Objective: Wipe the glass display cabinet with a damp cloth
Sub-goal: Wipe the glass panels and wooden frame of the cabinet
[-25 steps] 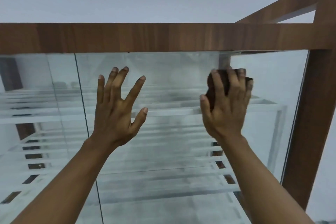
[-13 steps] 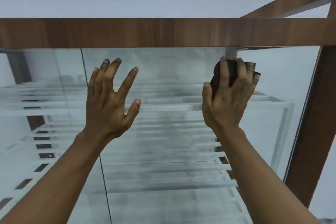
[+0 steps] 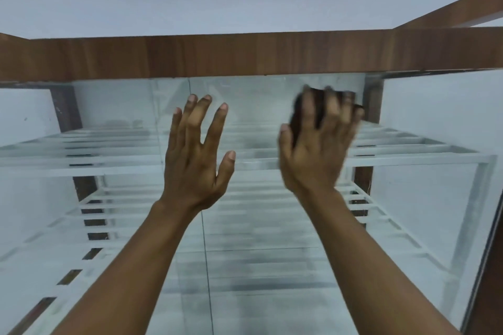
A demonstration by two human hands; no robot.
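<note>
The glass display cabinet has a dusty, streaked front pane (image 3: 261,253) under a brown wooden top rail (image 3: 245,56). My right hand (image 3: 315,160) presses a dark cloth (image 3: 296,117) flat against the glass just below the rail. Its fingers are spread over the cloth and blurred by motion, and most of the cloth is hidden under them. My left hand (image 3: 194,160) rests open on the glass to the left of it, fingers spread, over the vertical seam (image 3: 204,239) between two panes.
White slatted shelves (image 3: 81,163) sit behind the glass at several levels. A brown wooden post (image 3: 492,294) frames the cabinet at the right edge, and another rail (image 3: 449,11) runs back at the top right. Above is a plain pale ceiling.
My right hand has slid the cloth leftward along the top of the glass and is now blurred. My left hand has also shifted left, onto the seam. The view has panned left.
</note>
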